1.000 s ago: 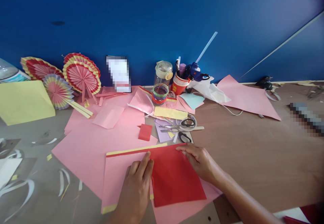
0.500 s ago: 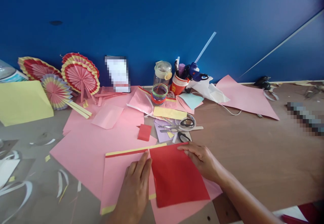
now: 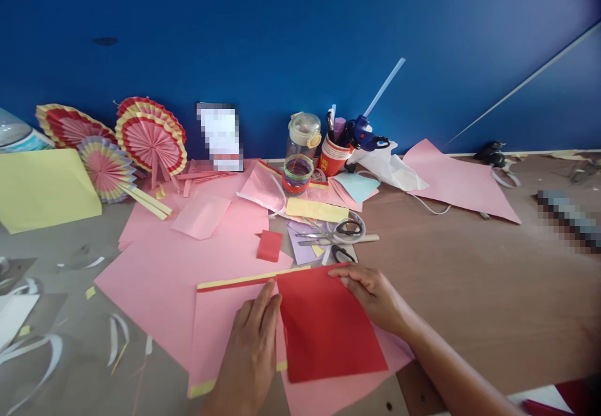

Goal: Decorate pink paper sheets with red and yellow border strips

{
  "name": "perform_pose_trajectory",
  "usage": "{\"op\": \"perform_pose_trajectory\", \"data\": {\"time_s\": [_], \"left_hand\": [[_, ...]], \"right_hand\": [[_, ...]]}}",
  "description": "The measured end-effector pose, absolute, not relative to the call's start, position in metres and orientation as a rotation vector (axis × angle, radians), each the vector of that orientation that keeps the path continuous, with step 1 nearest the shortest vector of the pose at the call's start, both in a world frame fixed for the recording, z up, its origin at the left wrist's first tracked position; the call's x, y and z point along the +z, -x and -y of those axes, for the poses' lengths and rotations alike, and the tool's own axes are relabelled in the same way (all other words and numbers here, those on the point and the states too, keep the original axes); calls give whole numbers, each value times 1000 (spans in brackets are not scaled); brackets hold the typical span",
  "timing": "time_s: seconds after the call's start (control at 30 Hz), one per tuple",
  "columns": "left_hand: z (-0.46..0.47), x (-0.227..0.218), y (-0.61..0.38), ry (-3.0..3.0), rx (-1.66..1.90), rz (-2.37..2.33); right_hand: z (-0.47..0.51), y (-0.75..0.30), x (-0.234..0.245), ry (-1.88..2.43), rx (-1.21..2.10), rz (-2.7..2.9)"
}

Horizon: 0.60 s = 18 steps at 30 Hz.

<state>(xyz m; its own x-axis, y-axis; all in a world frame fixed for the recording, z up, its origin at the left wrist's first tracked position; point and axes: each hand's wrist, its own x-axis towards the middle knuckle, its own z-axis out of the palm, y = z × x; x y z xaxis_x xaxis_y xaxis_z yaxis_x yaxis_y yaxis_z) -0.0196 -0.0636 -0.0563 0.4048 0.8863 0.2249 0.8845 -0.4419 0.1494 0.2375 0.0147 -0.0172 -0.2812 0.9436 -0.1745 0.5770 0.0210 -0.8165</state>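
A red sheet of paper [image 3: 328, 334] lies over the right part of a pink sheet [image 3: 213, 328] that has yellow and red strips along its top edge. My left hand [image 3: 256, 334] rests flat on the pink sheet, fingers stretched out, with the fingertips at the red paper's left edge. My right hand [image 3: 375, 294] grips the top right edge of the red paper between thumb and fingers. Under both sheets lies more pink paper [image 3: 154, 284]. Just beyond the red sheet is a small red piece [image 3: 270, 245].
Scissors [image 3: 328, 235] and a tape roll [image 3: 360, 228] lie behind the sheets. Farther back stand folded paper fans [image 3: 153, 140], a phone [image 3: 220, 137], a clear bottle [image 3: 304, 134] and a red cup [image 3: 332, 158] holding a blue glue gun [image 3: 361, 133]. White paper strips [image 3: 56, 353] curl at left.
The red paper's lower edge has shifted very slightly left and up. Both hands stay almost where they were, and the view has moved a little.
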Motion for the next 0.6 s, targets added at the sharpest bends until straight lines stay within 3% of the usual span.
{"op": "perform_pose_trajectory", "data": {"time_s": [0.6], "left_hand": [[58,-50,19,-2664,430,-1619]], "right_hand": [[-16,-238,-18,1579,1215,1916]]}}
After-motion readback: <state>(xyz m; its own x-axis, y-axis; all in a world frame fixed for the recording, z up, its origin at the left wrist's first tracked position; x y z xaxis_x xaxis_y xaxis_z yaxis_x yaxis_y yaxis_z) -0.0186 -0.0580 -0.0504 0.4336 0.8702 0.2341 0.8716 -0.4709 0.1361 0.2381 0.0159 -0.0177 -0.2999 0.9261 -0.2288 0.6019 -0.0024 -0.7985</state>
